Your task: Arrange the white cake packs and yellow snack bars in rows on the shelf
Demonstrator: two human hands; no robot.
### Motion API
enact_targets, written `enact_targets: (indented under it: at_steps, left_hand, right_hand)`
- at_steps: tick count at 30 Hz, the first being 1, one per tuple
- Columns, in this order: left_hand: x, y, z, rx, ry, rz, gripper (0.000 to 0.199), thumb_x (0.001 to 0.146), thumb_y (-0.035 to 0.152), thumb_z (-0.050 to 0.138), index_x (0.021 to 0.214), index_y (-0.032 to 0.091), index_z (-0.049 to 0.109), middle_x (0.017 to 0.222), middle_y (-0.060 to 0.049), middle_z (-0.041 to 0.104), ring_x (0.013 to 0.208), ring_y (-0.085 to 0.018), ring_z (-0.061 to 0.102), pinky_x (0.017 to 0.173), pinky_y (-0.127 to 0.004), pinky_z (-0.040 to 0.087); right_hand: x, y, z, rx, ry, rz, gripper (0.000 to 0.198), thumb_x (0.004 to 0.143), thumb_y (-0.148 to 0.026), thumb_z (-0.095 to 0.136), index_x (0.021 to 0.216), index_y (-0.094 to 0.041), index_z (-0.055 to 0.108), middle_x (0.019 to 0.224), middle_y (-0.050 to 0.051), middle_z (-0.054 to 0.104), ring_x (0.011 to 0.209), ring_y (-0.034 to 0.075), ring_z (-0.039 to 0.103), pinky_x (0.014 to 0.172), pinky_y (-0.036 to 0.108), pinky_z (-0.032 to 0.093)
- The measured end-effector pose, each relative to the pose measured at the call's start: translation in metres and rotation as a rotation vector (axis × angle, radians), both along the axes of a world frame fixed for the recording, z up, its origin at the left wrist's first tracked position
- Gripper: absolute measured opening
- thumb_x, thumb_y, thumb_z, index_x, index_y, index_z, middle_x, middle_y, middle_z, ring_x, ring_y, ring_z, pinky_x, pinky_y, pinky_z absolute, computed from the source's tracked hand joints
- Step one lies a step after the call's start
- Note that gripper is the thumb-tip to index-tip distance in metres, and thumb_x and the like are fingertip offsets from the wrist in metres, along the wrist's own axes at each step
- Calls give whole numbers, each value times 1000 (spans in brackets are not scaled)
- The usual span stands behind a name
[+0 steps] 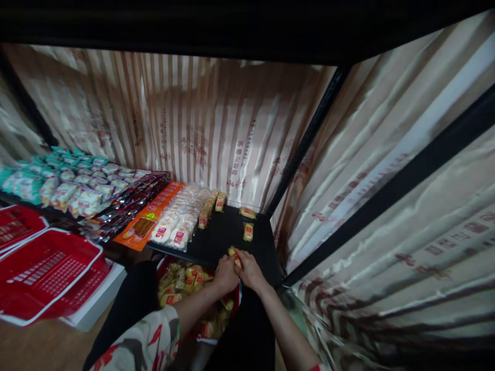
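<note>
My left hand and my right hand meet over the front edge of the black shelf. Both are closed around a small yellow wrapped snack with a red label, partly hidden by the fingers. Two like packets lie farther back on the shelf, a yellow packet and another packet behind it. To the left, more of them stand in a short row. Below my left forearm, a basket holds many loose yellow packets.
White wrapped snacks, an orange bag of sticks, dark packets and white and teal bags fill the shelf's left. Red baskets sit at lower left. A black post and pale curtains bound the shelf.
</note>
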State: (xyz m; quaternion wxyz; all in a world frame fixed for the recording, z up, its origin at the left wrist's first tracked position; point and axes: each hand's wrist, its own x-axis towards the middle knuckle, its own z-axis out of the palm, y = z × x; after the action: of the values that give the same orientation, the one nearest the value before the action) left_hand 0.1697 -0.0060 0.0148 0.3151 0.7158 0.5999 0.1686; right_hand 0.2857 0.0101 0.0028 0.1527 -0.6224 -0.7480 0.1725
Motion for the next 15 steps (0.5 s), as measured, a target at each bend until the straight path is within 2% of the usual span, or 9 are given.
enact_targets:
  at_steps: [3, 6, 8, 11, 15]
  left_hand:
    - [-8, -8, 2, 46, 58, 25, 50, 73, 11, 47, 122, 18, 49, 127, -12, 44, 119, -25, 40, 97, -32, 37]
    - [-16, -8, 5, 89, 96, -37, 54, 67, 9, 51, 120, 17, 49, 144, -9, 26, 133, -25, 21, 104, -31, 29]
    - [-19, -6, 7, 90, 102, -126, 48, 69, 9, 48, 117, 15, 51, 140, -9, 35, 131, -23, 26, 106, -30, 27]
    - [-19, -2, 7, 81, 124, -216, 41, 74, 10, 41, 113, 16, 52, 120, -8, 54, 115, -20, 45, 100, -29, 34]
    - [-16, -2, -3, 158, 153, -167, 40, 73, 11, 43, 112, 14, 51, 112, -8, 56, 106, -21, 48, 96, -31, 36]
  right_hand:
    - [-1, -7, 2, -15, -30, 39, 57, 70, -6, 47, 126, -16, 49, 123, 10, 55, 109, 20, 50, 93, 30, 36]
    - [3, -12, 5, -33, -44, 99, 63, 66, -3, 45, 126, -18, 47, 125, 8, 54, 110, 21, 49, 92, 32, 36]
    - [7, -15, 6, -50, -41, 141, 65, 63, -2, 44, 126, -21, 47, 119, 6, 58, 107, 22, 50, 91, 34, 36]
    - [13, -18, 3, -48, -1, 175, 65, 62, 0, 42, 122, -24, 51, 112, 4, 62, 107, 20, 50, 89, 32, 38]
    - [13, -14, -5, 14, 45, 140, 62, 64, 2, 38, 117, -22, 56, 121, 5, 58, 122, 21, 38, 99, 35, 33]
